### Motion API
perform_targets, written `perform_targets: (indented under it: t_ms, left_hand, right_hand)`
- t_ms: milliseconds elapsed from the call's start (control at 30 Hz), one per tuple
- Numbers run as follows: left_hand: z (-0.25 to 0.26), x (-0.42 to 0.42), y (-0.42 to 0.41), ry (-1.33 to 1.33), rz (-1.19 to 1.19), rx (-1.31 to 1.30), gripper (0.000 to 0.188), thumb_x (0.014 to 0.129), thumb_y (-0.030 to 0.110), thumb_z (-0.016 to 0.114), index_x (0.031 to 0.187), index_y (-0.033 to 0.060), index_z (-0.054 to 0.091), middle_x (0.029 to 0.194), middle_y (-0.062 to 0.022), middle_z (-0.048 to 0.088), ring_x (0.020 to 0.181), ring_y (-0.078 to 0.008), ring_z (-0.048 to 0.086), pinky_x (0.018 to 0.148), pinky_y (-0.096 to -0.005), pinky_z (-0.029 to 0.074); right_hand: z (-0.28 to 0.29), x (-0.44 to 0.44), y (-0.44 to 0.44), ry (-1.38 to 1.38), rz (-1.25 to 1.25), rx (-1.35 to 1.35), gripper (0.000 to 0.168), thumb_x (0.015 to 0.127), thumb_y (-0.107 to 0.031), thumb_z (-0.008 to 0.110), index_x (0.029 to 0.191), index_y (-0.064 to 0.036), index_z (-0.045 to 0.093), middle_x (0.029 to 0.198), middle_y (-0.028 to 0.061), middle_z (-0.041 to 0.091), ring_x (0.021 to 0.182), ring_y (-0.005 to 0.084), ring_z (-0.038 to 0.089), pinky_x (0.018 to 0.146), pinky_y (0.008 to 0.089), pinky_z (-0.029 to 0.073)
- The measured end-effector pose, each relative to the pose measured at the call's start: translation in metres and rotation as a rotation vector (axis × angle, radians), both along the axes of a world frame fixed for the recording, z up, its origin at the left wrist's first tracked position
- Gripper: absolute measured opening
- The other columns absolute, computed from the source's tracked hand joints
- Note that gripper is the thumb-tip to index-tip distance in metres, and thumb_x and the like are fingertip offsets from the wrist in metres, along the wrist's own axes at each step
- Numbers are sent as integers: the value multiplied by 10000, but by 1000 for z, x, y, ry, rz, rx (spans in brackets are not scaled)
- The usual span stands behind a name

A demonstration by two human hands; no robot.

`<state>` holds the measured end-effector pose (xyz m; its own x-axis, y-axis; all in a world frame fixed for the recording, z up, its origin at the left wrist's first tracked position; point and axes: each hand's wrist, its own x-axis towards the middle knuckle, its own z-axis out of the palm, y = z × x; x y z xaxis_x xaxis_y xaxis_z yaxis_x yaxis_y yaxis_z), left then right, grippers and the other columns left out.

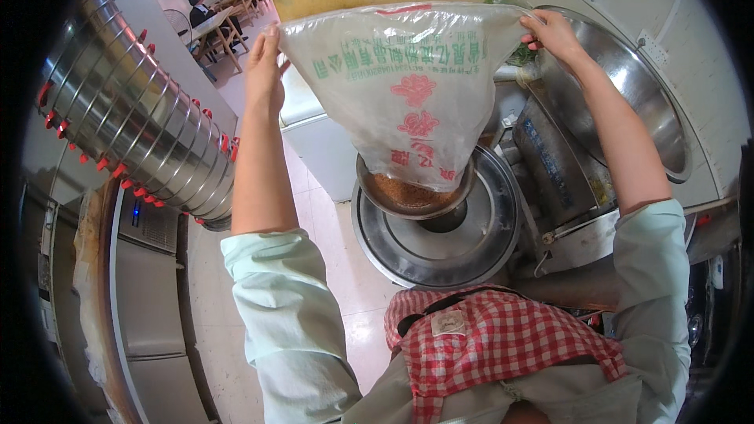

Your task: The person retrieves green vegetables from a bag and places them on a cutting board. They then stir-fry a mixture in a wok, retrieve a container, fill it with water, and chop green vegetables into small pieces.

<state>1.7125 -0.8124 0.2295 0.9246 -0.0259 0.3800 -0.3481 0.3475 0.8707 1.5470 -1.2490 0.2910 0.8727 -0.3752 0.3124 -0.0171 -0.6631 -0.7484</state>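
A translucent plastic bag [353,100], printed with green and red writing, is stretched between my hands. My left hand [268,68] pinches its upper left corner, and my right hand [551,35] grips the upper right corner. Both arms are raised. The bag's narrow lower end hangs over a metal bowl [406,212] and covers its back part. Reddish-brown granular stuff [400,189] lies in the bowl; whether the bag's end touches it I cannot tell. Beneath the bowl is a large round steel lid or top [383,241] with a dark hole in its middle.
A tall stack of steel steamer trays [153,112] with red clips leans into view at left. To the right are a large steel basin [636,88] and a metal machine [551,153]. A white cabinet [318,147] stands behind. Two people sit at far tables [209,23].
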Motion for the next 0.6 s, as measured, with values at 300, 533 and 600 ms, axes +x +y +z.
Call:
perform_targets:
  t_ms: [300, 533, 600]
  left_hand:
    - [-59, -31, -24, 122, -46, 247, 437, 886, 315, 648, 1189, 5, 588, 1098, -75, 627, 1007, -201, 582, 902, -309, 432]
    - [-38, -32, 4, 236, 120, -175, 452, 957, 291, 521, 1315, 29, 440, 1321, -143, 477, 1104, -277, 557, 903, -517, 480]
    - [-51, -12, 32, 315, 181, -294, 433, 953, 318, 515, 1288, 52, 451, 1325, -133, 471, 1113, -295, 551, 895, -553, 480]
  right_hand:
    - [0, 4, -2, -200, 213, 98, 331, 940, -266, 571, 1110, 12, 622, 1007, 46, 648, 944, 109, 619, 809, 228, 476]
    - [-7, -21, 25, -325, 261, 355, 367, 946, -269, 555, 1196, 0, 551, 1035, 52, 636, 930, 135, 622, 821, 261, 486]
    - [-51, -34, 3, -116, 181, 321, 386, 938, -295, 563, 1193, -6, 533, 1011, 54, 633, 880, 144, 626, 783, 277, 511]
